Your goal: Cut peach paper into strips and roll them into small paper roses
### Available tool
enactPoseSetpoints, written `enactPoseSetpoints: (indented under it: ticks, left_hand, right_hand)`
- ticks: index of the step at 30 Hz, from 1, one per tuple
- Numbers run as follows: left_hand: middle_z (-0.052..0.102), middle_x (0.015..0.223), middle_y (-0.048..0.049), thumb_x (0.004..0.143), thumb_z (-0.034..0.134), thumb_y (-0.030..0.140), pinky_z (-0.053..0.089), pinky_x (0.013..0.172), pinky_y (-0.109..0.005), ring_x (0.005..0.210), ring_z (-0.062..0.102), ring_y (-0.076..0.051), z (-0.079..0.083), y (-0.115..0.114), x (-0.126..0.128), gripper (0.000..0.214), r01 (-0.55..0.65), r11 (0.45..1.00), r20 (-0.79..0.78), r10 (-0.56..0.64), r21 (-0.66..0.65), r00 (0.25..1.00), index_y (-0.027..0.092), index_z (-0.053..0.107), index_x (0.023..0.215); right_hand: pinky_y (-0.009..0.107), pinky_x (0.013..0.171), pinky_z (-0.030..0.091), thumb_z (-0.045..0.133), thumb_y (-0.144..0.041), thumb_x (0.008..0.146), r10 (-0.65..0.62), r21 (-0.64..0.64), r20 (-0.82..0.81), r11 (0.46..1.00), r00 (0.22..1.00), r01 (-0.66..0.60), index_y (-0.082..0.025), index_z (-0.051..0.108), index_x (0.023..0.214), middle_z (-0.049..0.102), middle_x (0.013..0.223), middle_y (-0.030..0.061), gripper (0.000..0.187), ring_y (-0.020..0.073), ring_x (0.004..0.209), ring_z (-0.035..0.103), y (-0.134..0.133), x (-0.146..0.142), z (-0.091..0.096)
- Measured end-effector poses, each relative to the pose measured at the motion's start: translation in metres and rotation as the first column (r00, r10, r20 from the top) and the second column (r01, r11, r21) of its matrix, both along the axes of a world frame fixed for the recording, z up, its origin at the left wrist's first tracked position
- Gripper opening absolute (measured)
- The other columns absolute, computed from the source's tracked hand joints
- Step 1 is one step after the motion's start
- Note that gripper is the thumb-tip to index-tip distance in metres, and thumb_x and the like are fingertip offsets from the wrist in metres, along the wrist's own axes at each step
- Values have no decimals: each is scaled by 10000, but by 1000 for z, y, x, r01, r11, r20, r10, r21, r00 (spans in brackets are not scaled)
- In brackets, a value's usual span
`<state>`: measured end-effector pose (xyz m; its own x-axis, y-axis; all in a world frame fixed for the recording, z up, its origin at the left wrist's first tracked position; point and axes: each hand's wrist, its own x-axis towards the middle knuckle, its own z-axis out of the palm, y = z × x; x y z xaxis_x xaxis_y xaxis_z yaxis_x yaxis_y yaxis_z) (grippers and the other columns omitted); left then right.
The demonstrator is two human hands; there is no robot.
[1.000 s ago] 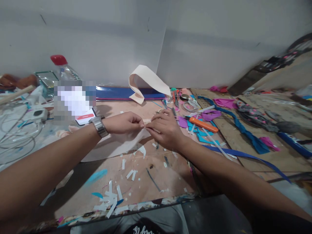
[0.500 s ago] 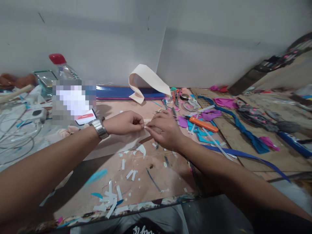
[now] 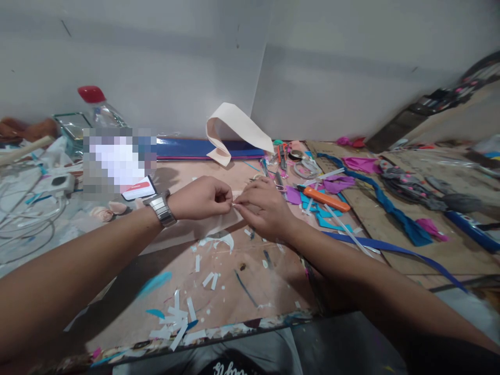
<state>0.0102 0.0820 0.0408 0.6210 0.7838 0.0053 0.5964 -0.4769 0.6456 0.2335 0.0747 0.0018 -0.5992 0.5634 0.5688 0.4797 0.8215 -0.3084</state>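
Note:
My left hand, with a metal watch at its wrist, is closed with thumb and index finger pinched together. My right hand meets it fingertip to fingertip, also in a pinch. Between and beneath them lies a pale cream paper strip, whose edge both hands appear to grip; the fingers hide most of that spot. Behind the hands, a second cream strip stands in a folded loop near the wall.
An orange cutter knife lies among blue and purple scraps to the right. A phone leans at the left, partly blurred out, before a red-capped bottle. White paper bits litter the front edge. Cardboard covers the right side.
Both hands stay almost in place, pinching. My left hand and wrist have shifted very slightly, and the paper strip beneath has moved a little to the right.

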Motion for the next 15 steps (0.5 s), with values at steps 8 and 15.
enactPoseSetpoints:
  ticks: [8,15]
  left_hand:
    - [669,665,-1,855,598,282,305,604,-252,588,518,-111,-2,-11,7,181,17,972,-21,-12,235,1000,161,725,812]
    - [709,721,-29,930,569,333,290,613,-262,606,541,-126,-3,-9,7,244,15,966,-94,9,258,996,166,730,850]
  right_hand:
    - [454,987,355,638,-219,855,-70,-216,-22,974,997,64,-220,697,816,712,943,48,70,240,1014,612,1,-2,-1]
    - [435,981,377,660,-257,886,-91,-256,-52,964,995,75,-219,700,868,698,953,53,58,235,1016,612,2,0,-2]
